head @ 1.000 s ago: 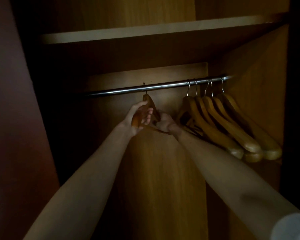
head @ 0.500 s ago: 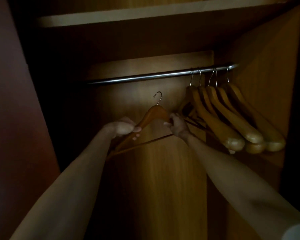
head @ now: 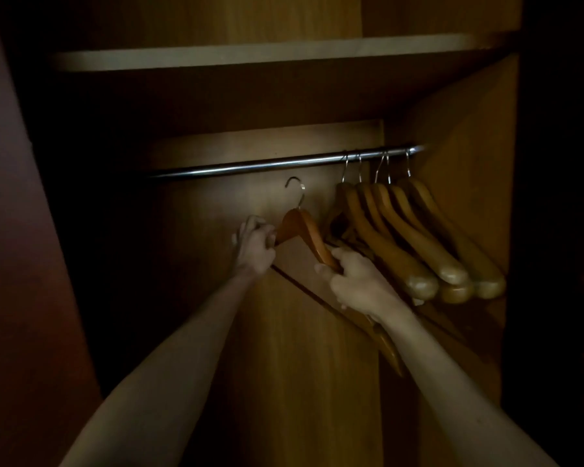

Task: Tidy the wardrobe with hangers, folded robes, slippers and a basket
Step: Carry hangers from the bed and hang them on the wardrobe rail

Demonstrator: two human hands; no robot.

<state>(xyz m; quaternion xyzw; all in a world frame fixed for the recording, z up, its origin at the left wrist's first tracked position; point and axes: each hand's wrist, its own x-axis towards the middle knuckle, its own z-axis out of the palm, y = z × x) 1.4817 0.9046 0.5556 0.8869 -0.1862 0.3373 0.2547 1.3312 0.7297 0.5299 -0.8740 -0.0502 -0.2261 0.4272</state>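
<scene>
Off the rail and swung round now: the loose hanger [head: 304,230] has turned since a second ago, hook free just below the rail [head: 284,165]. Left hand [head: 255,246] has fingers closed on its far shoulder, right hand [head: 358,281] clamps the near one. To hang it well, I'd lift level, tip the hook over the bar, then slide it right against the hung hangers [head: 415,237] bunched there. Dim wooden wardrobe, a shelf [head: 250,57] above, bare back panel behind; no robes, slippers or basket in sight.
</scene>
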